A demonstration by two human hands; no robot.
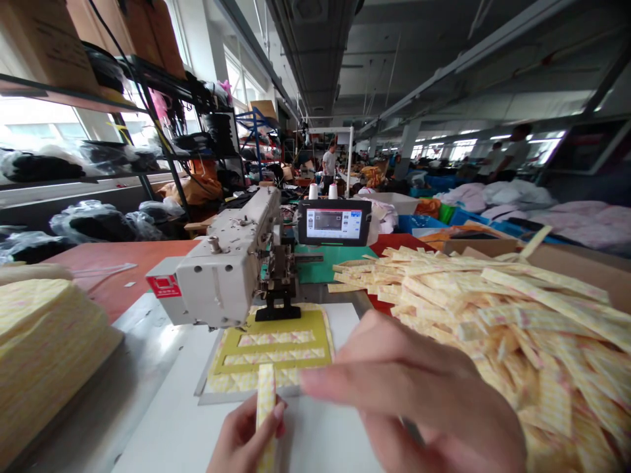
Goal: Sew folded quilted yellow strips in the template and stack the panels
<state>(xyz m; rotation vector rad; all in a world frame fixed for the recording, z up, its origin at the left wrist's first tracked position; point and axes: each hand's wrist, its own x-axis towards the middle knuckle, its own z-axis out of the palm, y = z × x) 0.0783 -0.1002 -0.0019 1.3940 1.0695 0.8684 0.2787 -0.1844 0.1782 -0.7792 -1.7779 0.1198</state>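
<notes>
My left hand (246, 437) pinches a narrow yellow-checked fabric strip (266, 394) between thumb and fingers, holding it upright. My right hand (428, 394) hovers close to the camera, to the right of the strip. Its index finger stretches left toward the strip without visibly touching it, and no held thing shows in it. Beyond both hands lies a quilted yellow fabric panel (236, 381) under a yellow-green slotted template (276, 347). The black clamp (277, 313) of a white sewing machine (217, 269) sits over the template's far edge.
At the right is a large heap of yellow fabric strips (493, 315). A thick stack of yellow fabric (49, 355) stands at the left. Behind the machine are a control screen (335, 223) and thread cones (332, 191). Shelves (73, 98) hold boxes and bags; people stand far back.
</notes>
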